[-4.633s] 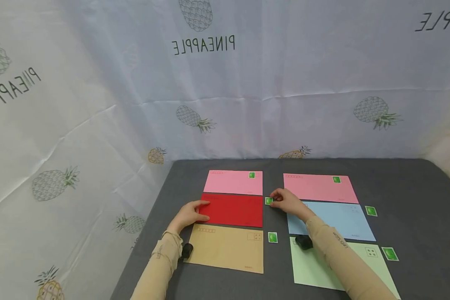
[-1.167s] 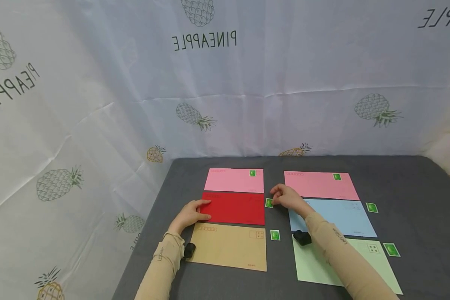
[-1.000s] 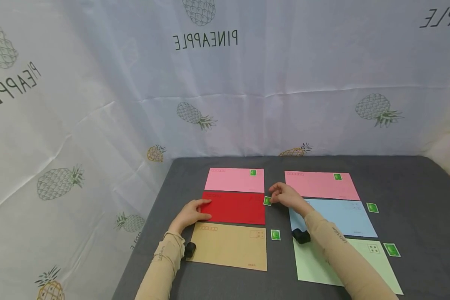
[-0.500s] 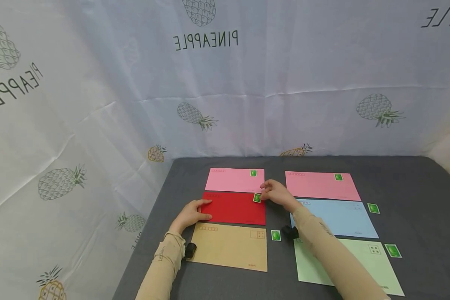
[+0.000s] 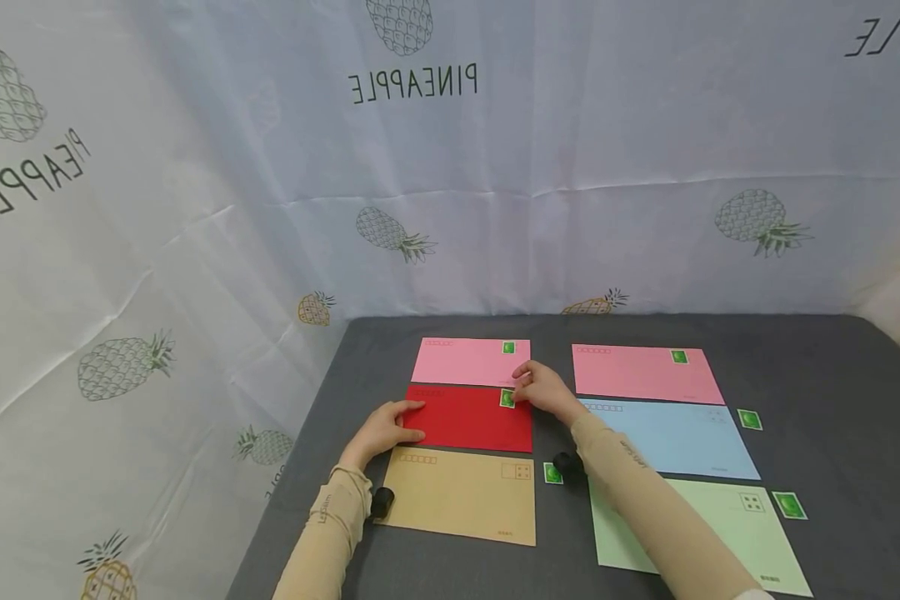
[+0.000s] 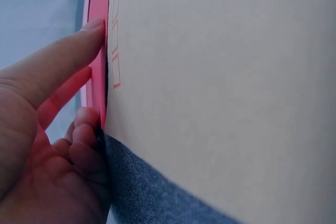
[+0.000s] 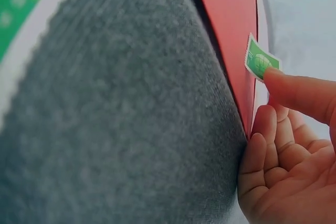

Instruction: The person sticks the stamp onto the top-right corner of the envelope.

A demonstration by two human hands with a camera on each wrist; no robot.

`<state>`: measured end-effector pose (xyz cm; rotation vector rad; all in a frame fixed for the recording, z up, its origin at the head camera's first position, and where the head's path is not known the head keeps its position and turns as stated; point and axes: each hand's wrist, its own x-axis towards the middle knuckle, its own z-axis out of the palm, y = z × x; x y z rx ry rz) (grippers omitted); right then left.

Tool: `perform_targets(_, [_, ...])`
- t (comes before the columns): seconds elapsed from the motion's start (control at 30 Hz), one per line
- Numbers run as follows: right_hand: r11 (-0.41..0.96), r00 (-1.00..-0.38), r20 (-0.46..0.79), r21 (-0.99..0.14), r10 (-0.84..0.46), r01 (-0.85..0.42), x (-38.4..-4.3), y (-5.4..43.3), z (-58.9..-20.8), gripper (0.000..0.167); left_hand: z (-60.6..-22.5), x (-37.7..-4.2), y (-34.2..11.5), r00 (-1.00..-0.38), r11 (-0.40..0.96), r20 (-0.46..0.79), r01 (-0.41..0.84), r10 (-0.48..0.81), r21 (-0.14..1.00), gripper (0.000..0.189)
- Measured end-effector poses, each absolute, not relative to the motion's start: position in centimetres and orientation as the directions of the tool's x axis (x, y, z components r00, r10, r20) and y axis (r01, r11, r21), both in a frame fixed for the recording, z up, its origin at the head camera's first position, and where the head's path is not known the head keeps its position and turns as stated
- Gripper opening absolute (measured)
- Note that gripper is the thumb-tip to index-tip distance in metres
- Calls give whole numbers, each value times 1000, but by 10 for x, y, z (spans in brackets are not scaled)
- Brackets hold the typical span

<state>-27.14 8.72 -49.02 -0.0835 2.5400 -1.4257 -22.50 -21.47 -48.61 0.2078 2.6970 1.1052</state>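
My right hand (image 5: pixel 546 390) pinches a green postage stamp (image 5: pixel 507 399) with a white serrated border between thumb and finger. The stamp lies over the upper right corner of the red envelope (image 5: pixel 461 423); in the right wrist view the stamp (image 7: pixel 257 59) looks tilted, my thumb on its edge. At the red envelope's left end, my left hand (image 5: pixel 378 431) rests with thumb and index finger spread on the paper. The left wrist view shows that thumb (image 6: pixel 79 43) stretched straight along the red surface, the other fingers beyond it.
A pink envelope (image 5: pixel 457 361) with a stamp lies behind, a tan envelope (image 5: pixel 457 508) in front. On the right lie a stamped pink envelope (image 5: pixel 637 372), a blue envelope (image 5: pixel 675 437) and a green envelope (image 5: pixel 712 517). Loose stamps include one (image 5: pixel 750 419) beside the blue envelope, on the grey table (image 5: pixel 855 375).
My right hand has taken the stamp from the table between the two columns and carried it left, over the red envelope's upper right corner. The left hand has stayed in place.
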Motion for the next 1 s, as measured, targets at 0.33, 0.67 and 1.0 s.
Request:
perform_targets(0.33, [569,-978,-155,-821,-141,49,-271,81,-487,32,-489,-226,-215,-965,708,-154,41,210,705,54])
perform_targets(0.67, [594,-979,-156,-803,-133,47,-273,79,-488,31,-489,-228,-214,-967,717,-153,43,206,696,54])
perform_targets(1.0, [628,-981,-159,-777,-110,55,-269,74,-486,27,-489,-227,-214,-967,718,-147,48,206,694,55])
